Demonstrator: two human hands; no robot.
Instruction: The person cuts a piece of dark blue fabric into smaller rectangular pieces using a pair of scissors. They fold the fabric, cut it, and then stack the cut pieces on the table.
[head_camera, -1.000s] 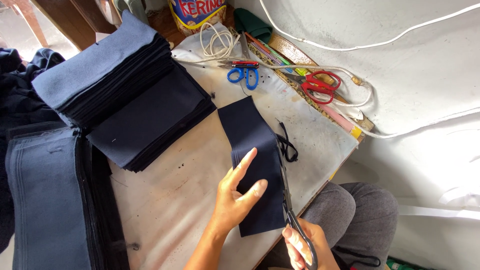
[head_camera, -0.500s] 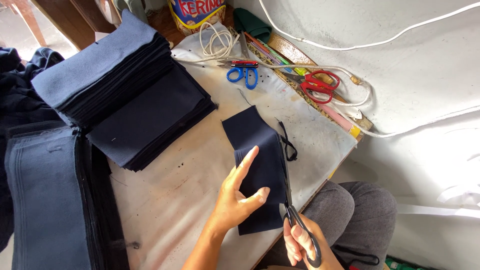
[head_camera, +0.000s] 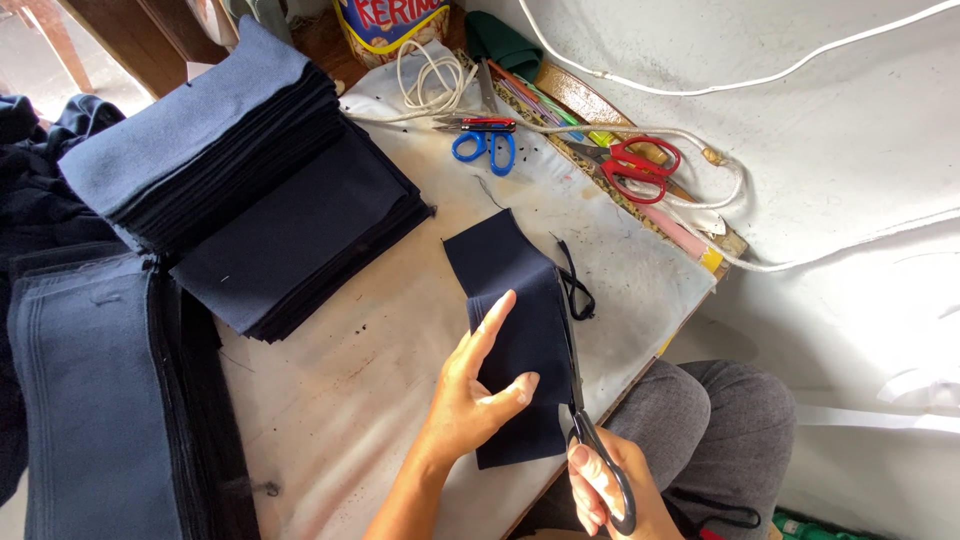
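A dark navy fabric piece (head_camera: 505, 262) lies on the pale worktable (head_camera: 350, 380), its near half folded up under my fingers. My left hand (head_camera: 470, 400) presses and pinches that near half, thumb on its right side. My right hand (head_camera: 605, 485) grips the black handles of long scissors (head_camera: 574, 370), whose blades run along the fabric's right edge. A thin dark trimmed strip (head_camera: 575, 285) curls on the table just right of the blades.
A tall stack of navy fabric pieces (head_camera: 260, 200) fills the table's left, with more fabric piles (head_camera: 90, 400) beside it. Blue-handled scissors (head_camera: 485, 140), red-handled scissors (head_camera: 630, 165), a white cord (head_camera: 425, 75) and a colourful ruler (head_camera: 640, 200) lie at the far edge. My knee (head_camera: 720, 430) is below.
The scissors have advanced further up the fabric's right edge. My left hand has shifted slightly with the fabric, and the trimmed strip has lengthened.
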